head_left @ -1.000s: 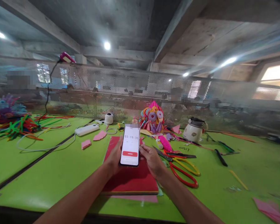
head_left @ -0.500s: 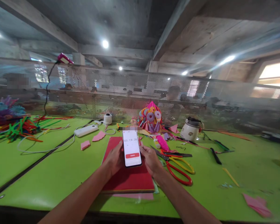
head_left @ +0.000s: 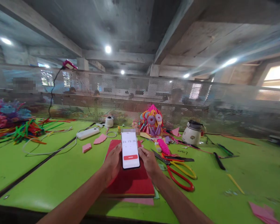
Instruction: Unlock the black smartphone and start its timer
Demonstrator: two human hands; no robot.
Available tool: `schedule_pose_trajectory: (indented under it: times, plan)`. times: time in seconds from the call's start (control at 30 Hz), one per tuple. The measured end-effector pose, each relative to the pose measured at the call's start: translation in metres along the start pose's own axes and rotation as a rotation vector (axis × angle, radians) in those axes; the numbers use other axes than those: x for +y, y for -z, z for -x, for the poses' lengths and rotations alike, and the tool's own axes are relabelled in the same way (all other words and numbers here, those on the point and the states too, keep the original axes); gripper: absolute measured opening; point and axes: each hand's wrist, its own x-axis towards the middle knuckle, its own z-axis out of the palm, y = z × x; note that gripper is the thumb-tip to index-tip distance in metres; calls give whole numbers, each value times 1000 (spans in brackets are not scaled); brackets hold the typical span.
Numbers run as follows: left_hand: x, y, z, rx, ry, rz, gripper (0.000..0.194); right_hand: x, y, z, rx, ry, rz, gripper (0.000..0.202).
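Both hands hold a smartphone (head_left: 130, 150) upright above a red sheet stack (head_left: 130, 183) on the green table (head_left: 49, 174). Its white screen shows a timer reading and a red button. My left hand (head_left: 113, 162) grips the phone's left edge and back. Fingers of my right hand (head_left: 148, 161) rest on its right edge. Just right of that hand lie red-handled scissors (head_left: 179, 180) and yellow-handled scissors (head_left: 186, 168).
Behind the phone stands a pink and multicoloured paper craft (head_left: 151, 121), with a white pot (head_left: 191, 133) to its right. A white power strip (head_left: 87, 133) with cable, pink paper scraps (head_left: 86, 147) and coloured pipe cleaners (head_left: 21, 130) lie left. A perforated mesh screen (head_left: 200, 96) borders the table's far side.
The phone has tilted slightly and moved a little lower and nearer between my hands. The timer has advanced by a second. The view shifted slightly.
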Motion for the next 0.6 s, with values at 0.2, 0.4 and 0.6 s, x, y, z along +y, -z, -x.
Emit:
schedule_pose_trajectory:
  times: [0.2, 0.4, 0.6]
  plan:
    - [32, 30, -21, 93, -105, -64, 19, 10, -9, 8, -54, -22, 174, 56]
    - [80, 75, -87, 108, -259, -183, 21, 16, -10, 16, -102, -87, 362, 61]
    - [78, 75, -183, 7, -364, -227, 28, 10, -12, 24, -160, -23, 542, 52]
